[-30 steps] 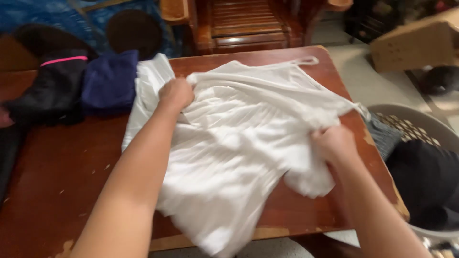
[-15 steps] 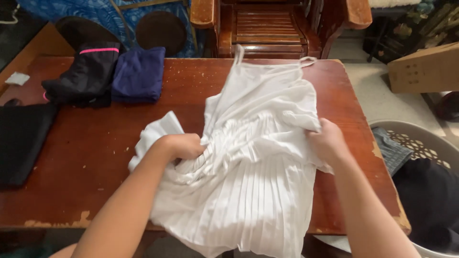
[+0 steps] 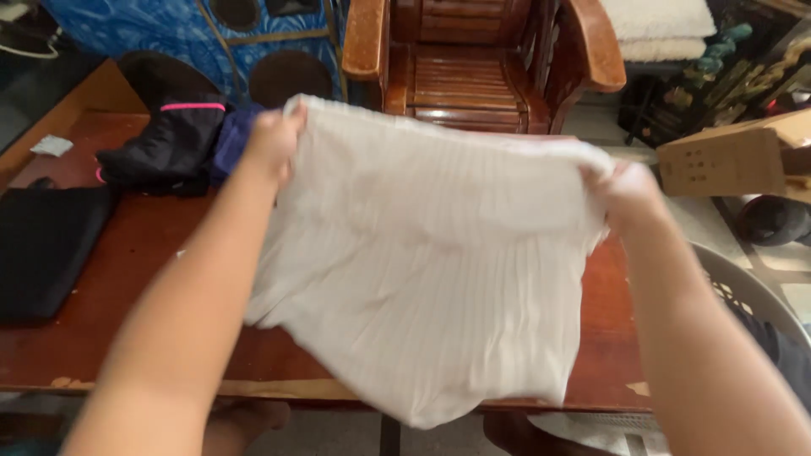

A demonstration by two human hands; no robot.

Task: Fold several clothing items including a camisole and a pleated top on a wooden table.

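A white pleated garment [image 3: 431,270] hangs spread in the air over the red-brown wooden table [image 3: 118,279]. My left hand [image 3: 272,145] grips its upper left corner. My right hand [image 3: 627,196] grips its upper right corner. The cloth is stretched between both hands, and its lower edge drops past the table's front edge. It hides the middle of the table.
Folded black clothing with a pink stripe [image 3: 165,143] and a dark blue piece [image 3: 232,135] lie at the table's back left. A black folded item [image 3: 42,249] lies at the left. A wooden armchair [image 3: 481,59] stands behind, a grey laundry basket [image 3: 748,295] right, a cardboard box [image 3: 735,156] beyond.
Both hands have lifted the white garment off the table and pulled it apart, so it now hangs stretched between them instead of lying bunched on the wood.
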